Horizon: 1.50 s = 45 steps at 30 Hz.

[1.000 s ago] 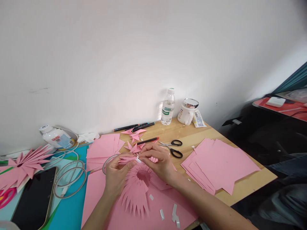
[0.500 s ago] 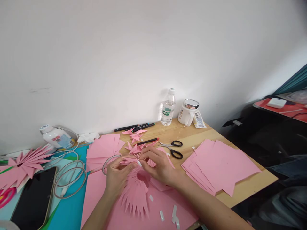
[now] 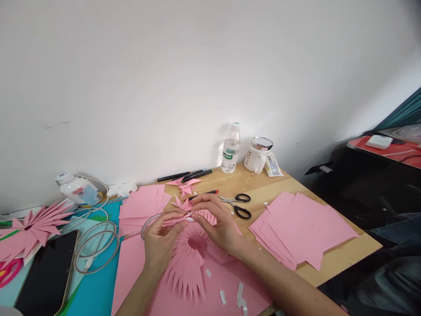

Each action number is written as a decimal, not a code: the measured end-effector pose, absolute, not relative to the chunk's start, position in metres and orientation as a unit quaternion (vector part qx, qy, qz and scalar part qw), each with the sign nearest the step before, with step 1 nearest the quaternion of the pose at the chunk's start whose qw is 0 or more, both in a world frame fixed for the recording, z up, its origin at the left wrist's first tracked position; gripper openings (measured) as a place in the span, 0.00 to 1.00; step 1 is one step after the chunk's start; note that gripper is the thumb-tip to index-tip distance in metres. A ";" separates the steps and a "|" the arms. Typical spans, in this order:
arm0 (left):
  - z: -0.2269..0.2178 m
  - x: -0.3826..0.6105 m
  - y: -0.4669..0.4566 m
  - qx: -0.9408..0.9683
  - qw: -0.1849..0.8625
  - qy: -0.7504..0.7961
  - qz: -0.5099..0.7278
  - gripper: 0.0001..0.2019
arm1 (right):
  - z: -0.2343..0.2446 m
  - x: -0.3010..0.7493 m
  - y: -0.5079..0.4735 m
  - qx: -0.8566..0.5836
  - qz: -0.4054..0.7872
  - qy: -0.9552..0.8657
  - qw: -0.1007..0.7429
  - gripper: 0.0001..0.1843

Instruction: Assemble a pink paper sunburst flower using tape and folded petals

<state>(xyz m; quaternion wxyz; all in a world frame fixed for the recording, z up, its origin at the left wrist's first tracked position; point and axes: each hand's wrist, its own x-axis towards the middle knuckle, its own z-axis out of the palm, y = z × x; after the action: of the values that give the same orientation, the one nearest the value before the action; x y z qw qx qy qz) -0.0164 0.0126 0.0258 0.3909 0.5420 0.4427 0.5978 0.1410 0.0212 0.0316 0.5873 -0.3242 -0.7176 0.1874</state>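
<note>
The left hand (image 3: pixel 161 243) pinches a petal (image 3: pixel 173 220) of the flower (image 3: pixel 189 265) to keep it steady. The right hand (image 3: pixel 219 224), nearly closed, seems to pinch a white strip (image 3: pixel 190 218) against it.

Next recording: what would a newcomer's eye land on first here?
The left hand and right hand meet at centre, pinching a folded pink piece above a spiky pink paper flower. A stack of pink sheets fans out to their right, and black-handled scissors lie just beyond the right hand.
</note>
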 end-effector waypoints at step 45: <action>0.030 -0.015 0.008 0.652 0.289 0.348 0.609 0.05 | 0.030 0.142 0.018 -0.269 0.075 -0.748 0.602 0.06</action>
<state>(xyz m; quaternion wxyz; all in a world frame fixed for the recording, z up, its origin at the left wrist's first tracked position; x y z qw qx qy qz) -0.0148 0.0079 0.0300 0.2886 0.6517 0.3484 0.6088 0.1416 0.0178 0.0297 0.6021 -0.2694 -0.7478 0.0748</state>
